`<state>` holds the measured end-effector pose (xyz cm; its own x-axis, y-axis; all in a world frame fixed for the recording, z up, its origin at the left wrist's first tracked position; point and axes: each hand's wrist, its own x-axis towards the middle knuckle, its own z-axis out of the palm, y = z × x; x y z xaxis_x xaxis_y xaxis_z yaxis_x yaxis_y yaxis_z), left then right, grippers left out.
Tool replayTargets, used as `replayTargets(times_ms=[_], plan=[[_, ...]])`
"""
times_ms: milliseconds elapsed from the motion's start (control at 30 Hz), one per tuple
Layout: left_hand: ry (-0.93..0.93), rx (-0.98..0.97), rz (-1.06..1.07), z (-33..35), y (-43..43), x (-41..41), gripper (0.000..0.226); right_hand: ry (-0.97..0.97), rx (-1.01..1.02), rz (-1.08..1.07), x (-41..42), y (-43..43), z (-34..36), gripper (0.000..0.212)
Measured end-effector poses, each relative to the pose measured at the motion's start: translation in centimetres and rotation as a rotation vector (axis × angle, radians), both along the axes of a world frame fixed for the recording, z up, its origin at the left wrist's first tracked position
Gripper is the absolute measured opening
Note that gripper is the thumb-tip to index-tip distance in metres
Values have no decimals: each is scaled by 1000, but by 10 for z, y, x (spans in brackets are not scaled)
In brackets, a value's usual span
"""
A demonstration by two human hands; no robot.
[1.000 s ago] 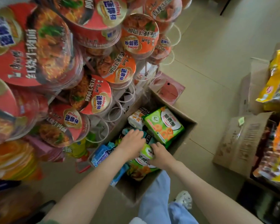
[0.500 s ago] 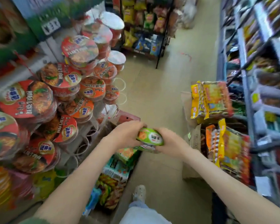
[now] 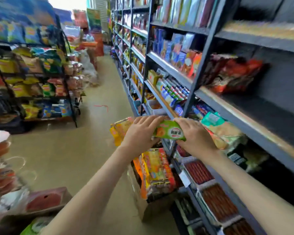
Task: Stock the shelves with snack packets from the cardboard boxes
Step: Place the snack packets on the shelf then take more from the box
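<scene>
Shop aisle, tan floor (image 3: 92,141) running up the middle, dark metal shelves (image 3: 255,133) filling the right side of the frame and a wire rack of crisp bags (image 3: 41,73) at the left. Dead centre, both hands are on one green snack packet (image 3: 170,132): left hand (image 3: 141,133) curled round its left end, right hand (image 3: 195,136) wrapped over its right end, packet held level in the air just short of the shelving. Below it, lower centre, a cardboard box (image 3: 143,207) stands open with orange and yellow packets poking up. So the step looks like the carry, box to shelf: packet up, not yet placed. Next move, I'd say: pick a slot, probably the shelf level right of the right hand where pale packets (image 3: 222,129) lie, though blur makes it hard to tell whether those match. Then slide it in face out and let go.
</scene>
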<state>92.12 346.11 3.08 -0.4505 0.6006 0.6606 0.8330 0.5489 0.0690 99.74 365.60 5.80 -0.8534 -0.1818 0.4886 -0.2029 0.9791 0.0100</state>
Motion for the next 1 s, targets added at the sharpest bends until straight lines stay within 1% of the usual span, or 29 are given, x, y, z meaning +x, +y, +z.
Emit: replayTargets(times_ms=[100, 167, 233, 333, 400, 467, 533, 600, 700, 833, 900, 1000], plan=[[50, 105, -65, 13, 64, -2, 60, 91, 1, -155, 21, 65, 18, 68], [52, 155, -102, 18, 101, -7, 58, 142, 1, -265, 35, 105, 27, 70], [38, 139, -148, 21, 136, -16, 58, 193, 9, -347, 45, 142, 33, 70], [14, 71, -202, 23, 187, -38, 56, 283, 17, -422, 51, 188, 44, 57], [13, 30, -231, 26, 219, -59, 54, 330, -24, -477, 47, 208, 53, 57], [-7, 28, -273, 33, 248, -82, 51, 357, -69, -509, 36, 220, 64, 62], [-57, 45, -316, 41, 275, -108, 52, 334, -33, -516, 19, 233, 78, 67], [-107, 69, -344, 48, 299, -133, 55, 281, 25, -536, 0, 250, 94, 66], [-177, 79, -357, 53, 331, -163, 48, 105, 23, -682, -30, 278, 102, 64], [-265, -39, -320, 59, 369, -195, 56, -109, 23, -853, -72, 316, 95, 62], [-316, -108, -300, 61, 386, -209, 58, -144, 56, -900, -90, 338, 95, 61], [-400, -196, -269, 60, 406, -229, 64, -175, 176, -960, -117, 363, 99, 58]])
